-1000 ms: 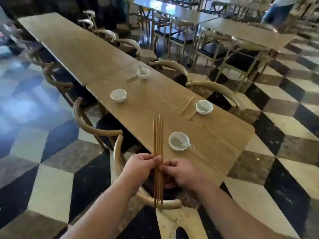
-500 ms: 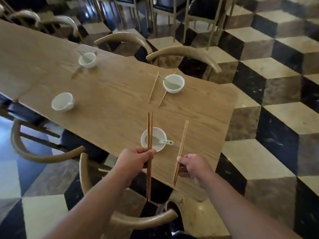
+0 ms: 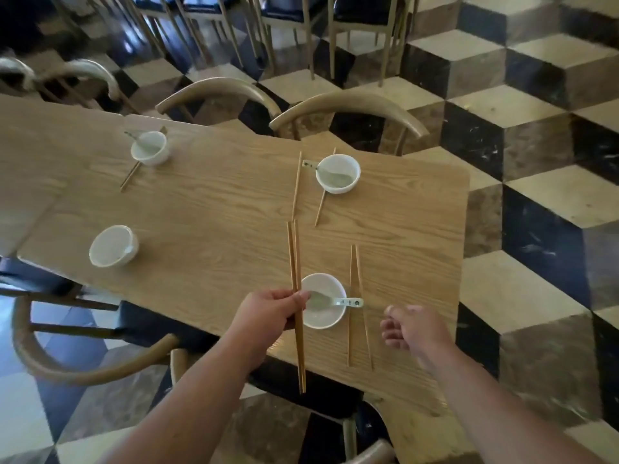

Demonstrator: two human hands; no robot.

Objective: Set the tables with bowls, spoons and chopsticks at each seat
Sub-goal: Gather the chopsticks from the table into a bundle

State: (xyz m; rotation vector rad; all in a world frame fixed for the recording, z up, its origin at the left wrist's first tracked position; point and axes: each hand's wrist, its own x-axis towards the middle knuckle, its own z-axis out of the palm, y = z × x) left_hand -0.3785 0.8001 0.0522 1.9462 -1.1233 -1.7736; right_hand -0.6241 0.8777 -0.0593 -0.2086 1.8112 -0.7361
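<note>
My left hand (image 3: 268, 313) grips a pair of wooden chopsticks (image 3: 294, 256) upright over the wooden table (image 3: 207, 229), just left of the nearest white bowl (image 3: 323, 316), which holds a spoon (image 3: 345, 302). Another chopstick pair (image 3: 355, 283) lies flat on the table right of that bowl. My right hand (image 3: 413, 326) hovers beside that pair, fingers loosely apart and holding nothing. A far bowl (image 3: 337, 173) has a spoon and chopsticks (image 3: 296, 185) beside it. The far-left bowl (image 3: 149, 148) also has a spoon and chopsticks. The left bowl (image 3: 113, 245) has no chopsticks by it.
Curved-back wooden chairs (image 3: 348, 108) stand along the far side and another chair (image 3: 43, 349) on the near left. More chairs (image 3: 294, 15) stand behind. The floor (image 3: 536, 195) is a black, brown and cream cube pattern to the right.
My right hand took two chopsticks from the bundle, laid them right of the nearest bowl and let go. The view dipped toward the table end.
</note>
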